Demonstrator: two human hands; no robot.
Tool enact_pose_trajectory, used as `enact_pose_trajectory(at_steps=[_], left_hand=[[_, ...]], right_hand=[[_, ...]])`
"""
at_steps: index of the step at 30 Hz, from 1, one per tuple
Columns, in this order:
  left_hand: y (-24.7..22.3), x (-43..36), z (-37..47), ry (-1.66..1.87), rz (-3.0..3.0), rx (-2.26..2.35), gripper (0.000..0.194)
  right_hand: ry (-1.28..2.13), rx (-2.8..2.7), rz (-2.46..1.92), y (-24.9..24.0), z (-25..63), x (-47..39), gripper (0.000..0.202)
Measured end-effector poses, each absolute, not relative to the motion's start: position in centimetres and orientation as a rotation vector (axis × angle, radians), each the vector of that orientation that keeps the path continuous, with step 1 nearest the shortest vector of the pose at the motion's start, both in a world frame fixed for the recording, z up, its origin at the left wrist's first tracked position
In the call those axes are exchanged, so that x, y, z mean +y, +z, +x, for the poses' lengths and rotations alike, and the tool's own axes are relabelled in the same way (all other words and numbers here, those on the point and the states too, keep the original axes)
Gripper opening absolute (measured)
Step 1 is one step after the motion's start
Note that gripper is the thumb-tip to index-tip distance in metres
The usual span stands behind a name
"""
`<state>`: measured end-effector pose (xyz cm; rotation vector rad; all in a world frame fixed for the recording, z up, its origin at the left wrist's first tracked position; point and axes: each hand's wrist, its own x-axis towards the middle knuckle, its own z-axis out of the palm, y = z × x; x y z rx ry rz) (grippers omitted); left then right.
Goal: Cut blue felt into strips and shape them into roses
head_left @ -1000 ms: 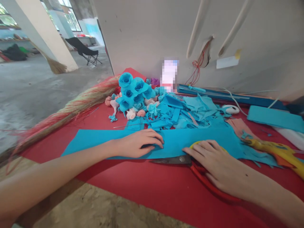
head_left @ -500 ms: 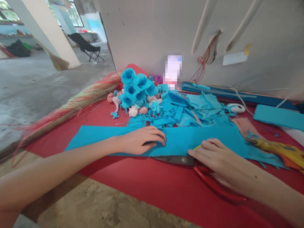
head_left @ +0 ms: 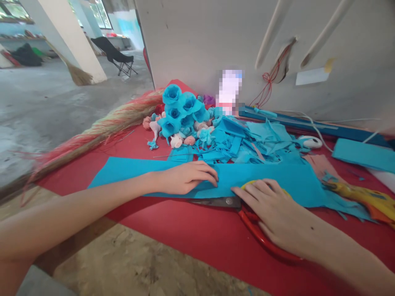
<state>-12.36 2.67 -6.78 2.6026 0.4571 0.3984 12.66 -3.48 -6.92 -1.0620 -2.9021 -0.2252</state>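
Observation:
A long strip of blue crepe paper (head_left: 123, 169) lies across the red tabletop. My left hand (head_left: 193, 177) rests on its middle with fingers loosely curved, pressing it down and gripping nothing. At the paper's front edge, my right hand (head_left: 268, 205) is closed around a pair of scissors (head_left: 262, 236) with red and yellow handles. The dark blades point left along that edge and are partly covered by the paper. Behind the strip lies a heap of blue paper scraps (head_left: 228, 139).
Blue paper flowers (head_left: 173, 111) and small pink and white ones stand at the back. A broom (head_left: 101, 123) lies along the left edge. On the right are a yellow glue gun (head_left: 361, 193), a white mouse-shaped object (head_left: 310, 142) and folded blue paper (head_left: 364, 154).
My right hand and the scissors have moved left along the paper's front edge, closer to my left hand. The left hand stays on the paper. The view has shifted slightly.

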Motion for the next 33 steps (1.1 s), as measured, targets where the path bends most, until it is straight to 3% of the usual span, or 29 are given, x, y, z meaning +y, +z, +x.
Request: enact_pose_trajectory(at_steps=[8,17,24,33], left_hand=[[-7.0,2.7,-12.5,0.417,2.583,0.443,0.039],[-7.2,2.8,-12.5,0.415,2.567,0.455,0.04],[-7.1,2.7,-12.5,0.452,2.555,0.451,0.036],[-7.0,2.2,-12.2,0.489,2.529,0.729,0.028]], right_hand=[[-0.08,-2.93,-1.034,-6.5,11.9,-2.9,0.054],[-0.312,-2.844,-0.791,-6.3,11.8,-2.3,0.039],[-0.421,-2.896,-0.729,-6.6,11.7,-2.7,0.041],[-0.195,-2.964,-0.867,-6.4,11.6,-3.3,0.035]])
